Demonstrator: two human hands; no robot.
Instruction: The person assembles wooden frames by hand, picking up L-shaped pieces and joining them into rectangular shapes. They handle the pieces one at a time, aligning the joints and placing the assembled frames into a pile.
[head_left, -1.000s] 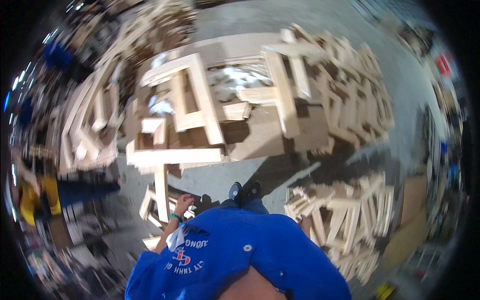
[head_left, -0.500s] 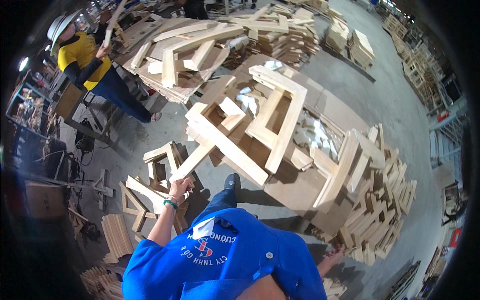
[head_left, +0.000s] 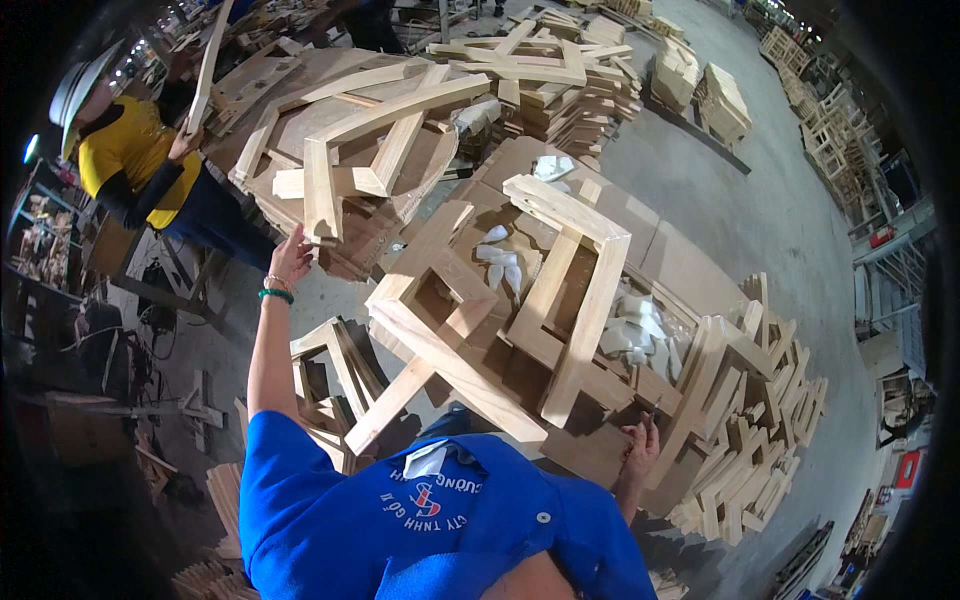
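Head view, stock as seen. My left hand (head_left: pixel 290 258): raised at arm's length, fingers spread open, fingertips touching the lower end of a pale wooden frame piece (head_left: pixel 322 195) that lies on the left-hand stack of frames (head_left: pixel 370 130); nothing gripped. My right hand (head_left: pixel 640 450): low at my side, fingers loosely curled, just beside the edge of the brown board (head_left: pixel 600 455) under the pile; whether it grips anything I cannot tell. Between the hands: a large joined chair frame (head_left: pixel 560 290), tilted, on the pile. Right: heap of small frames (head_left: pixel 760 400). Far left: a person in yellow (head_left: pixel 130 160) holding a slat (head_left: pixel 208 65).
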